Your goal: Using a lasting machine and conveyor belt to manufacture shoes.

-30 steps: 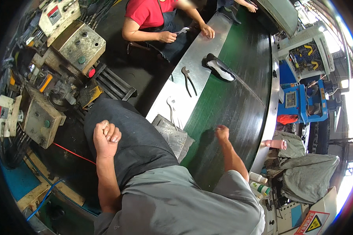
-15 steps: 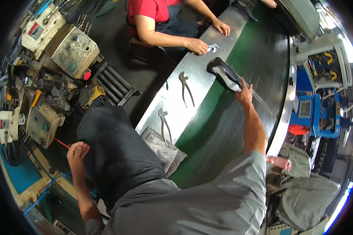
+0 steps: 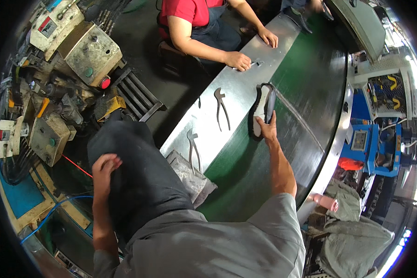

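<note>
A dark shoe (image 3: 263, 103) with a pale strip along its face stands lengthwise over the green belt, beside the metal ledge. My right hand (image 3: 268, 127) grips its near end, thumb on the pale face and fingers along the side. Away to the left, above my dark-clad leg, my left hand (image 3: 106, 166) is loosely bent, with nothing visible in it. Two pairs of pliers, one farther (image 3: 221, 108) and one nearer (image 3: 193, 150), lie on the metal ledge (image 3: 204, 118). The nearer pair's handles reach a grey printed cloth or bag (image 3: 190, 178).
Across the ledge sits a person in red (image 3: 185, 16), both hands on the metal. The green belt (image 3: 236, 162) runs away from me. Grimy machine boxes (image 3: 91, 55) stand left, one with a red button (image 3: 105, 82). At right are blue equipment (image 3: 362, 139) and a pink bottle (image 3: 326, 202).
My right hand has drawn the shoe nearer and turned it, showing more of its pale face. My left hand has risen and shifted right. The other person's wrench-like tool is now mostly covered.
</note>
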